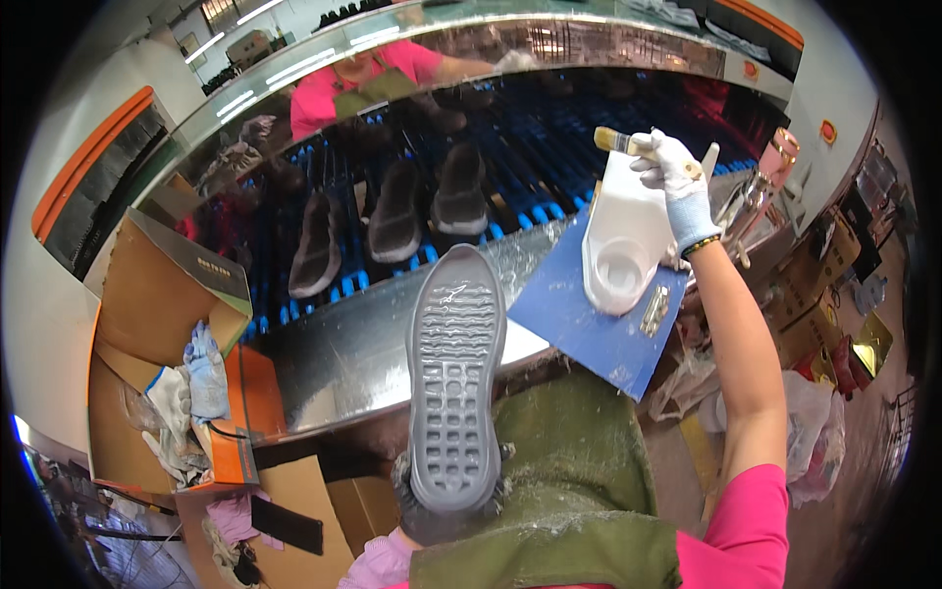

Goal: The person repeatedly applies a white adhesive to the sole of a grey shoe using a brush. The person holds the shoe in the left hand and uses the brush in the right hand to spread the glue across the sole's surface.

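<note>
My left hand [436, 521], in a dark glove, grips the heel end of a grey shoe sole [455, 412] from beneath. The sole's toe points away from me and its cavity of ridges and square pockets faces up. Wet shine shows on the ridges near the toe. In a white glove, my right hand [671, 163] holds a flat paintbrush [615, 140], bristles to the left, over a white cut-open plastic jug [618, 228]. That jug stands on a blue board [563, 313]; a small metal piece [653, 312] lies beside it.
Several dark soles with pale edges [397, 213] lie on a conveyor [353, 283] beyond the metal ledge [349, 368]. An open cardboard box [118, 420] with used gloves [206, 375] stands at left. A pink-and-silver bottle [765, 173] and plastic bags [809, 420] are at right.
</note>
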Demonstrator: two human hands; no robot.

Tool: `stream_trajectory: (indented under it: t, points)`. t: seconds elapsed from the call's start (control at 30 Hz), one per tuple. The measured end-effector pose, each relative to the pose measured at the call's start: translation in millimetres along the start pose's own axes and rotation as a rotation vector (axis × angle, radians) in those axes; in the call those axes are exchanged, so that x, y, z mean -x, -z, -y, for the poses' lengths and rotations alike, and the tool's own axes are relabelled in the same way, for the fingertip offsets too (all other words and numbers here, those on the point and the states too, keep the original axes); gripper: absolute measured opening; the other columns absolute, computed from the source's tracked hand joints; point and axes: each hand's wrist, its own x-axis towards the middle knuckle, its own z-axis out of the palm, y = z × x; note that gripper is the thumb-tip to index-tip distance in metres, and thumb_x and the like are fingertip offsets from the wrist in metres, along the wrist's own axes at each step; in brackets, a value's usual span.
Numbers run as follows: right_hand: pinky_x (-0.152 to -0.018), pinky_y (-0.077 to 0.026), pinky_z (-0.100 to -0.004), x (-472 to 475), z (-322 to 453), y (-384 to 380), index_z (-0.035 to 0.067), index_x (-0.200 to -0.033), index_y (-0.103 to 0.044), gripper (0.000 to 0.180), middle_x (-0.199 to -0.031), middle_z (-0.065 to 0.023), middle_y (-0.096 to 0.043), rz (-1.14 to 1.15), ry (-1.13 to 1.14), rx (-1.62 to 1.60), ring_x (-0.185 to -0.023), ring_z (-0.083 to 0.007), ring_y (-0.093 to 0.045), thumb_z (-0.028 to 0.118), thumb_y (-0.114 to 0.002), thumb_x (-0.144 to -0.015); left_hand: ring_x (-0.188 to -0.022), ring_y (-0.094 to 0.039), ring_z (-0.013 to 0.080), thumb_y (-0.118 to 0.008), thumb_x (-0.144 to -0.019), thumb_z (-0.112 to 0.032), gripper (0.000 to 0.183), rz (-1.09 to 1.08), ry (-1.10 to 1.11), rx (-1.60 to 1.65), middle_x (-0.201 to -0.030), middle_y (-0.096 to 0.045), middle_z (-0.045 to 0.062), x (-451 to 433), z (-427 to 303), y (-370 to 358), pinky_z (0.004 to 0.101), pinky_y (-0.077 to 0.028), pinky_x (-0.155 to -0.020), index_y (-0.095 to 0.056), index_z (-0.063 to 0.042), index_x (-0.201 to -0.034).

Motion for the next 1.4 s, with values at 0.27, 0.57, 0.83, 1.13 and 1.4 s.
stream_trajectory:
  t: [0.27, 0.57, 0.83, 1.13, 1.4]
  points:
    - [-0.072, -0.050, -0.0212, -18, -35, 8, 0.007, -0.109, -0.071, 0.035, -0.092, -0.0004, -0.071, 0.012, -0.083, -0.076, -0.076, -0.0053, -0.062, 0.037, -0.055, -0.100, -0.135, -0.045, 0.0289, -0.031, -0.100, -0.060, 0.071, 0.179, -0.341, -0.131, -0.154, -0.037, 0.011, -134, -43, -174, 0.0478, -0.032, -0.115, -0.032, -0.012, -0.152]
    - [-0.074, -0.052, -0.0213, -10, -28, 10, 0.003, -0.114, -0.069, 0.036, -0.102, -0.0045, -0.071, 0.025, -0.039, -0.101, -0.079, -0.0075, -0.065, 0.032, -0.053, -0.101, -0.120, -0.058, 0.0355, -0.055, -0.095, -0.055, 0.067, 0.505, -0.131, -0.635, -0.133, -0.054, 0.018, -356, -108, -192, 0.0464, -0.053, -0.097, -0.041, -0.009, -0.143]
    - [-0.081, -0.051, -0.0239, -4, -25, 3, 0.002, -0.122, -0.063, 0.038, -0.111, -0.0066, -0.068, 0.103, -0.042, -0.115, -0.090, -0.0101, -0.065, 0.033, -0.052, -0.102, -0.131, -0.049, 0.0265, -0.064, -0.092, -0.047, 0.070, -0.349, -0.026, -1.489, -0.148, -0.048, 0.010, -345, -142, 21, 0.0325, -0.037, -0.111, -0.043, -0.011, -0.148]
    - [-0.086, -0.051, -0.0250, 1, -21, 3, 0.008, -0.121, -0.066, 0.033, -0.105, -0.0045, -0.069, 0.066, -0.038, -0.014, -0.087, -0.0088, -0.063, 0.032, -0.055, -0.101, -0.115, -0.060, 0.0300, -0.069, -0.092, -0.026, 0.045, -0.019, 0.039, -2.535, -0.129, -0.063, 0.015, -346, -149, 12, 0.0367, -0.045, -0.102, -0.059, -0.008, -0.132]
    - [-0.083, -0.051, -0.0237, -4, -30, 5, 0.008, -0.119, -0.066, 0.031, -0.107, -0.0030, -0.069, 0.053, -0.050, -0.066, -0.087, -0.0079, -0.062, 0.030, -0.057, -0.100, -0.106, -0.060, 0.0223, -0.067, -0.092, -0.019, 0.035, -0.095, -0.539, -1.693, -0.116, -0.063, 0.013, -283, -127, -60, 0.0346, -0.047, -0.093, -0.059, 0.001, -0.120]
